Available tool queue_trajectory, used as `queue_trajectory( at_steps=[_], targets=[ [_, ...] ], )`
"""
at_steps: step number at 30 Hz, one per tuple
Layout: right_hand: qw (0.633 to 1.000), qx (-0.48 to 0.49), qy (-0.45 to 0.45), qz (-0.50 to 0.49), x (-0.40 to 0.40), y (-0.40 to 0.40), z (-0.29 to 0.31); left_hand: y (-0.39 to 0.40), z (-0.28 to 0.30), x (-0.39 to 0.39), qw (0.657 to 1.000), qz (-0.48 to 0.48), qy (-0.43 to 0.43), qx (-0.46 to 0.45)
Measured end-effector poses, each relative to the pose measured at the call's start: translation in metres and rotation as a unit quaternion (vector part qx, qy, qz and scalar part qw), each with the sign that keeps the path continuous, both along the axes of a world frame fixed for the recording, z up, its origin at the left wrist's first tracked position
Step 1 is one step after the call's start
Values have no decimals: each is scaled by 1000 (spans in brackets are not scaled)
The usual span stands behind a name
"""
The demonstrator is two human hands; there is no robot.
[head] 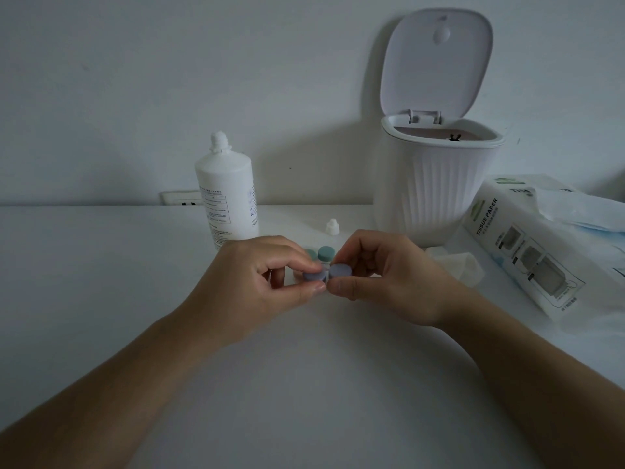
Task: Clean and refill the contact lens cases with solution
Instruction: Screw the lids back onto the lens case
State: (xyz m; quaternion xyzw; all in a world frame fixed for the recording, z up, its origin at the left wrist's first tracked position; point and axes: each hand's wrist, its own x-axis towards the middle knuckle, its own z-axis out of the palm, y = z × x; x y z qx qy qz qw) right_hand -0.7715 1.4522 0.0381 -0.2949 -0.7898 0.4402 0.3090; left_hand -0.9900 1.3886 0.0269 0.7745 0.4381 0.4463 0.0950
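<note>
stood on the white worktop [101, 282], largest to smallest: a ribbed white bin [436, 187] at the back right with lid flipped up, a tissue paper pack [517, 252] to its right, a crumpled tissue [463, 265] in front of it. stood uncapped, back centre, the solution bottle [226, 194], with its small white cap [332, 227] loose just beside. lay behind the hands, partly hidden, a case with green caps [325, 253]. was held up between both hands, just above the worktop, the purple-capped lens case [328, 273]: left hand [260, 282] pinching the left cap between thumb and fingertips, right hand [389, 275] pinching the right cap likewise. looked light, stiff, small and smooth plastic, likely slippery if wet; best gripped round a cap's rim while bracing the other side. could not tell whether the caps were tight or loosened.
</note>
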Motion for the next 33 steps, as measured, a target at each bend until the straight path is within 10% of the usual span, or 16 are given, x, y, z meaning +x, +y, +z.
queue_trajectory(
  at_steps=[33],
  targets=[
    [999,-17,31,-5,0,-1,3,-1,0,3,991,0,-97,-94]
  ],
)
